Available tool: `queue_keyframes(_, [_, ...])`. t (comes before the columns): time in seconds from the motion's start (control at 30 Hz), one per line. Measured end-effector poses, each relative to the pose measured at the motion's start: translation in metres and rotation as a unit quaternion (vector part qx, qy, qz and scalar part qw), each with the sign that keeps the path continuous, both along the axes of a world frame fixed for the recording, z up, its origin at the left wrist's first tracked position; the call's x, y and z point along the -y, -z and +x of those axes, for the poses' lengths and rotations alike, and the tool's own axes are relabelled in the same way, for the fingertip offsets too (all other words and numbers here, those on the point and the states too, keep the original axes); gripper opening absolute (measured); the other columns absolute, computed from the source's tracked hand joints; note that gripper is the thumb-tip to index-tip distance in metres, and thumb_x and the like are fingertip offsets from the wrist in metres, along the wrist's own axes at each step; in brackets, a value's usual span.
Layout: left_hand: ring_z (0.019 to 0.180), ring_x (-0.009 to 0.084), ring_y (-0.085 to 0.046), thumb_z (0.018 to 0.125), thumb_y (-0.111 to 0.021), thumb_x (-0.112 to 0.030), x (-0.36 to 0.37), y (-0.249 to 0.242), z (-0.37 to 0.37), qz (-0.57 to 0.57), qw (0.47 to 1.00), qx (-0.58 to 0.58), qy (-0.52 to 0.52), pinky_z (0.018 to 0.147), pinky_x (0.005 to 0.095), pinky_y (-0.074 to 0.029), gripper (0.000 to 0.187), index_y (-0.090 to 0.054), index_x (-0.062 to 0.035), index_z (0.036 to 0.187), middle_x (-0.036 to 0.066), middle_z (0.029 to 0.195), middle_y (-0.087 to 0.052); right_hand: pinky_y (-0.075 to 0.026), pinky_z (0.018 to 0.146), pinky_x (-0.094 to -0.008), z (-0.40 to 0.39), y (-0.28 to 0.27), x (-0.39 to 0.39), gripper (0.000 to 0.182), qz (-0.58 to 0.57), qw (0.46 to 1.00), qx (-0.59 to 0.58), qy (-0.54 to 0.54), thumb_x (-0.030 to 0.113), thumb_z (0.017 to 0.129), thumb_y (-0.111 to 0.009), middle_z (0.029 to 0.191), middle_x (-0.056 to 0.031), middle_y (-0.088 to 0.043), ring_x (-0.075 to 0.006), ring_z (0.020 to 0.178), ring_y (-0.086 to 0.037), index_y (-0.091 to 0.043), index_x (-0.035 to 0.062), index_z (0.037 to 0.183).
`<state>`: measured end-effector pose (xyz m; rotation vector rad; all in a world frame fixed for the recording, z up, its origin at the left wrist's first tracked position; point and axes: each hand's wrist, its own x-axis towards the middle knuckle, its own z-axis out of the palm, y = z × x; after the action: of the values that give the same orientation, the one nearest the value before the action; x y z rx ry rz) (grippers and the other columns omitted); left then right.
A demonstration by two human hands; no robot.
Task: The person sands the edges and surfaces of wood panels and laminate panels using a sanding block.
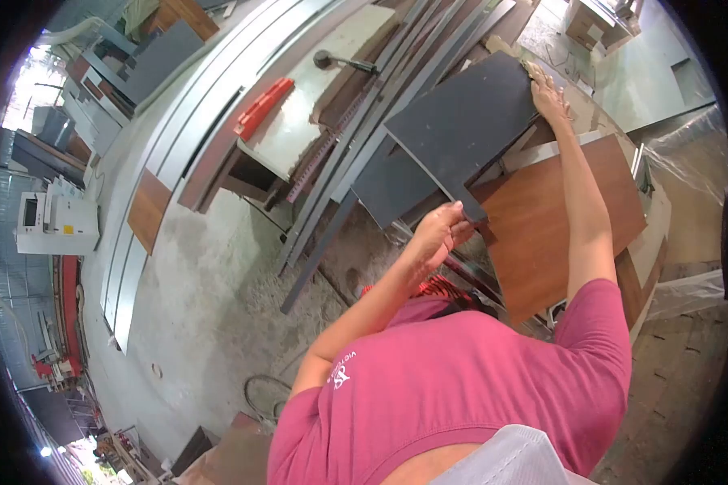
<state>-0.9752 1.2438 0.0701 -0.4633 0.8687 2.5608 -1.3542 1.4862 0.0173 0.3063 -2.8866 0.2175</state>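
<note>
1. Dark grey is the colour to watch: a dark grey panel (461, 121) is being held up at a tilt over a brown wooden board (558, 218).
2. Left hand (438, 233) is pinching the panel's narrow near corner, fingers curled tight around the tip with the thumb pressing on the edge.
3. Right hand (548, 95) is stretching out to the far corner, palm lying flat on the panel's far edge with the fingers spread along it; whether they are curling under it is impossible to tell from here.
4. Both arms are reaching forward out of a pink shirt (461, 388), which is filling the lower part of the view.
5. Beneath the raised panel, a second grey sheet (388, 190) is lying flat, partly covered by it and just beside the wooden board.
6. Long grey strips (356, 145) are fanning out to the left of that, running from the floor up toward the top of the view.
7. Further left, a red tool (263, 107) is resting on a pale worktop (315, 105), well apart from both hands.
8. Rough concrete floor (210, 275) is showing below the strips, with a white machine (57, 222) standing at the far left edge.
</note>
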Motion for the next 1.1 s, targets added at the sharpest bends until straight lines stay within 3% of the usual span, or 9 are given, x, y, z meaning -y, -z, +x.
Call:
queue_keyframes(0.23, [0.087, 0.0172, -0.060, 0.092, -0.045, -0.022, 0.004, -0.002, 0.005, -0.048, 0.998, -0.013, 0.026, 0.080, 0.0299, -0.047, 0.022, -0.054, -0.0040, 0.102, 0.008, 0.097, -0.060, -0.017, 0.104, -0.0520, 0.246, -0.087, 0.100, 0.045, -0.011, 0.907, 0.092, -0.411, 0.016, 0.086, -0.046, 0.142, -0.0062, -0.028, -0.0291, 0.128, -0.029, -0.042, 0.0243, 0.130])
queue_keyframes(0.27, [0.085, 0.0169, -0.060, 0.092, -0.046, -0.022, 0.008, -0.009, 0.011, -0.227, 0.967, -0.077, 0.085, 0.079, 0.0288, -0.046, 0.022, -0.054, -0.0038, 0.102, 0.006, 0.096, -0.060, -0.017, 0.105, -0.0506, 0.236, -0.083, 0.092, 0.046, 0.041, 0.929, 0.057, -0.362, 0.016, 0.086, -0.045, 0.142, -0.0060, -0.028, -0.0289, 0.129, -0.027, -0.040, 0.0236, 0.131])
queue_keyframes(0.37, [0.093, 0.0196, -0.057, 0.085, -0.058, -0.020, 0.016, -0.036, 0.021, -0.504, 0.830, -0.148, 0.189, 0.083, 0.0314, -0.044, 0.023, -0.057, -0.0057, 0.103, 0.006, 0.106, -0.056, -0.024, 0.100, -0.0539, 0.150, -0.034, 0.015, 0.041, 0.052, 0.987, -0.068, -0.136, 0.020, 0.091, -0.036, 0.139, -0.0088, -0.032, -0.0299, 0.126, -0.031, -0.039, 0.0219, 0.131])
queue_keyframes(0.43, [0.110, 0.0250, -0.046, 0.075, -0.068, -0.022, 0.013, -0.048, 0.020, -0.751, 0.497, -0.434, 0.010, 0.092, 0.0402, -0.037, 0.039, -0.055, -0.0102, 0.110, 0.007, 0.122, -0.046, -0.029, 0.099, -0.0469, 0.144, -0.059, -0.023, 0.041, 0.020, 1.000, -0.009, 0.020, 0.032, 0.094, -0.031, 0.136, -0.0121, -0.037, -0.0302, 0.123, -0.036, -0.040, 0.0167, 0.131])
queue_keyframes(0.47, [0.125, 0.0306, -0.029, 0.064, -0.073, -0.026, 0.010, -0.045, 0.011, -0.767, 0.440, -0.466, 0.012, 0.100, 0.0502, -0.026, 0.060, -0.050, -0.0154, 0.118, 0.008, 0.134, -0.035, -0.032, 0.099, -0.0423, 0.138, -0.056, -0.040, 0.043, -0.051, 0.997, -0.018, 0.053, 0.036, 0.094, -0.030, 0.134, -0.0141, -0.039, -0.0305, 0.122, -0.038, -0.041, 0.0147, 0.130])
queue_keyframes(0.57, [0.130, 0.0331, -0.022, 0.063, -0.074, -0.027, 0.008, -0.025, -0.020, -0.812, 0.335, -0.475, 0.053, 0.101, 0.0556, -0.021, 0.068, -0.044, -0.0207, 0.124, 0.009, 0.138, -0.029, -0.034, 0.096, -0.0334, 0.180, -0.087, -0.043, 0.049, -0.384, 0.919, 0.083, -0.023, 0.040, 0.093, -0.032, 0.126, -0.0188, -0.046, -0.0276, 0.117, -0.044, -0.042, 0.0071, 0.128])
queue_keyframes(0.7, [0.131, 0.0340, -0.020, 0.061, -0.075, -0.027, 0.012, -0.013, -0.047, -0.774, 0.289, -0.553, 0.106, 0.101, 0.0588, -0.019, 0.064, -0.047, -0.0197, 0.118, 0.004, 0.138, -0.032, -0.035, 0.094, -0.0307, 0.205, -0.084, -0.084, 0.050, -0.456, 0.863, 0.212, 0.049, 0.038, 0.093, -0.033, 0.120, -0.0199, -0.050, -0.0232, 0.114, -0.045, -0.043, 0.0032, 0.128])
queue_keyframes(1.0, [0.073, 0.0150, -0.063, 0.084, -0.061, -0.018, 0.030, -0.135, -0.086, -0.645, 0.535, -0.531, -0.120, 0.062, 0.0261, -0.048, 0.020, -0.055, -0.0020, 0.094, 0.015, 0.080, -0.062, -0.032, 0.097, -0.0275, 0.262, -0.082, -0.139, 0.050, -0.682, 0.729, 0.024, 0.052, 0.033, 0.093, -0.042, 0.124, -0.0082, -0.046, -0.0149, 0.113, -0.044, -0.039, -0.0036, 0.127])
queue_keyframes(1.1, [0.068, 0.0212, -0.066, 0.085, -0.058, -0.022, 0.042, -0.173, -0.090, -0.551, 0.636, -0.510, -0.176, 0.060, 0.0298, -0.050, 0.027, -0.058, 0.0024, 0.094, 0.015, 0.066, -0.063, -0.028, 0.101, -0.0285, 0.266, -0.083, -0.141, 0.053, -0.695, 0.716, 0.008, 0.059, 0.033, 0.093, -0.042, 0.130, -0.0100, -0.041, -0.0160, 0.119, -0.038, -0.036, -0.0045, 0.129])
